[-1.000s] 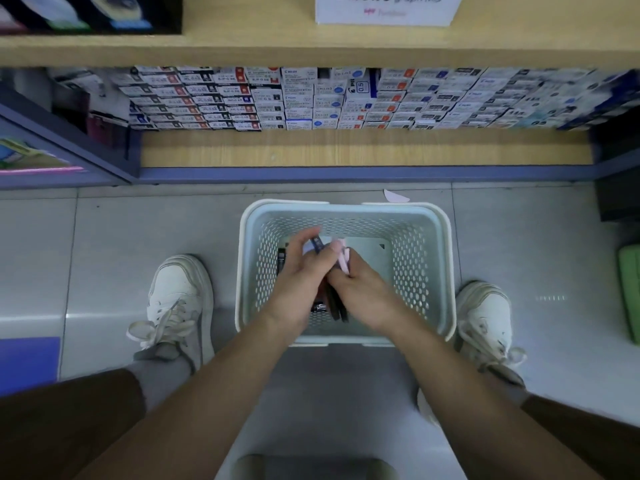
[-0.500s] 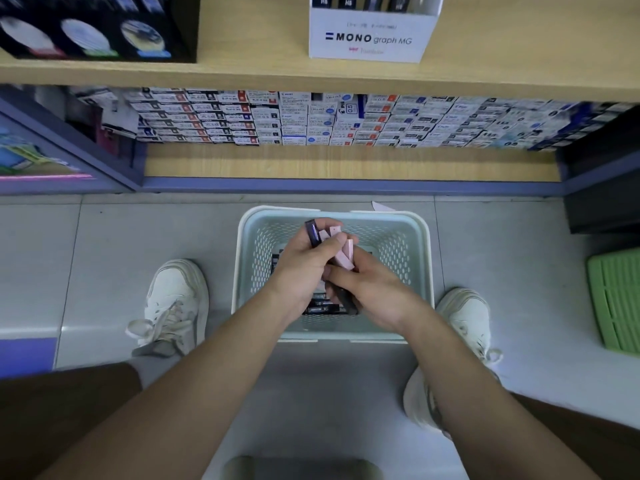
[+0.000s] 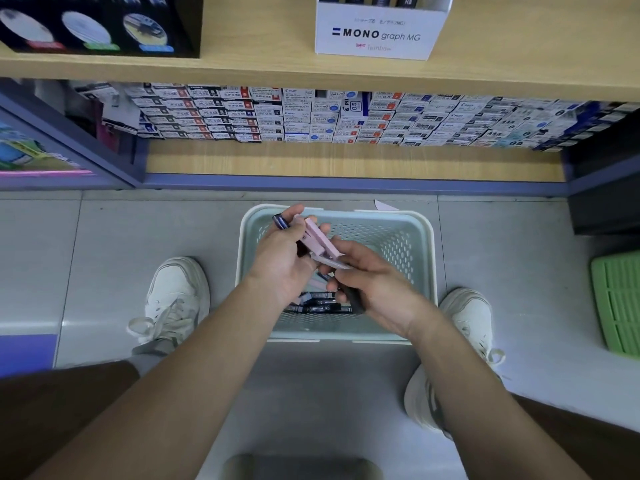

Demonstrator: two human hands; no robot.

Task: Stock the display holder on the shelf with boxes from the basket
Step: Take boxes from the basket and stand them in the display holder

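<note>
A pale green basket [image 3: 420, 258] stands on the floor between my feet, with several dark slim boxes [image 3: 322, 304] lying in its bottom. My left hand [image 3: 282, 261] grips a bunch of slim boxes above the basket: pink ones [image 3: 317, 239] and a dark blue one [image 3: 280, 221] stick out past the fingers. My right hand [image 3: 374, 282] holds a dark box [image 3: 355, 301] and touches the lower end of the pink ones. The white MONO graph MG display holder [image 3: 375, 34] stands on the wooden shelf [image 3: 249, 67] above, with dark boxes upright in it.
A lower shelf holds rows of stacked pen-refill boxes [image 3: 311, 116]. A black display box [image 3: 97, 26] sits left on the upper shelf. A green crate [image 3: 618, 299] lies on the floor at right. My white shoes [image 3: 173, 299] flank the basket.
Both hands have risen out of the basket with the bundle of boxes. The view has tilted up, bringing the display holder into sight.
</note>
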